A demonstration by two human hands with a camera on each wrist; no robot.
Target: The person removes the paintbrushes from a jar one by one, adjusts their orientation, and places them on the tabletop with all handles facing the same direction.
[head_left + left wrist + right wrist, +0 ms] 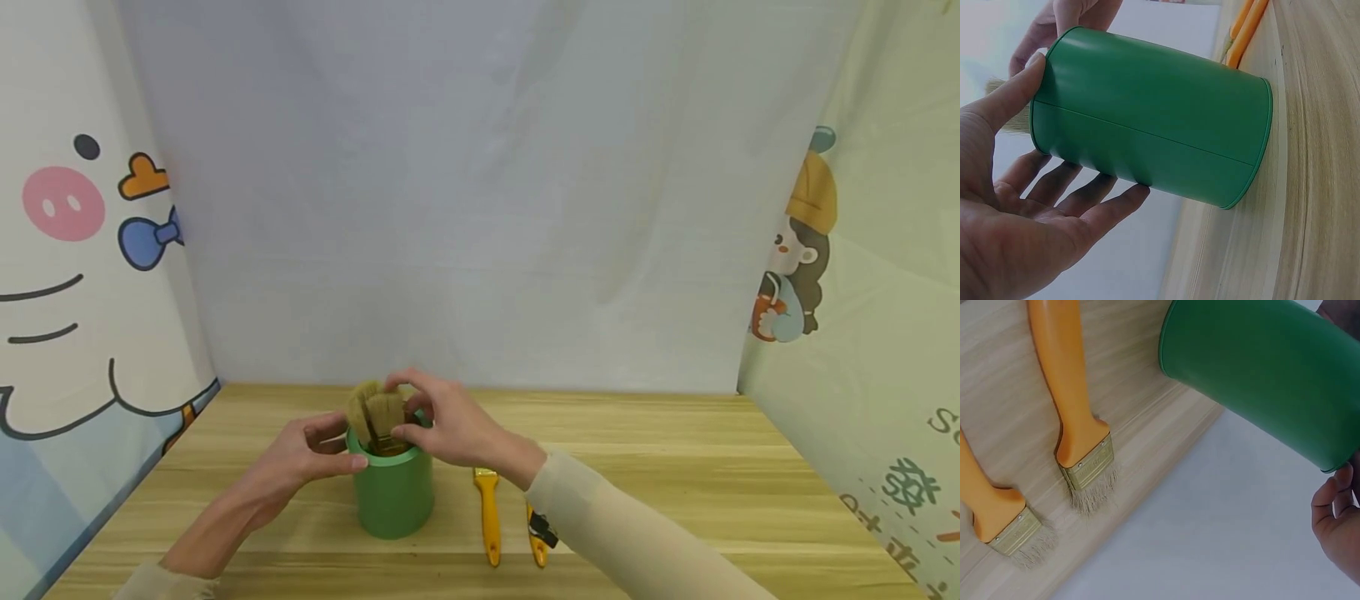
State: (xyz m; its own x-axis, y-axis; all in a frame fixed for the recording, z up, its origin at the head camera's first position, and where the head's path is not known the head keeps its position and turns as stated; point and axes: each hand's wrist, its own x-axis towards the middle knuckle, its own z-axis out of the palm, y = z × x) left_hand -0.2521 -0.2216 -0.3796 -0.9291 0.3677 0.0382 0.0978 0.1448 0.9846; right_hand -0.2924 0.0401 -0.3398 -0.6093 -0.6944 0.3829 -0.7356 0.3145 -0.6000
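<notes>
A green cylindrical pot (pixel 394 496) stands on the table, with paintbrushes (pixel 385 411) in it, bristles up above the rim. My left hand (pixel 306 450) holds the pot from the left, thumb at the rim and fingers along the far side, as the left wrist view shows. At the pot's mouth, my right hand (pixel 459 427) pinches a paintbrush near its metal band, with the thumb in front and the index finger arched over. The brush handles are hidden inside the pot (pixel 1147 119).
To the right of the pot, two orange-handled paintbrushes lie on the wooden table (pixel 645 467): one nearer (pixel 490 521), one partly under the right sleeve (pixel 536 542). A small black object (pixel 543 529) shows beside the second handle. A pale cloth (pixel 465 208) hangs behind the table.
</notes>
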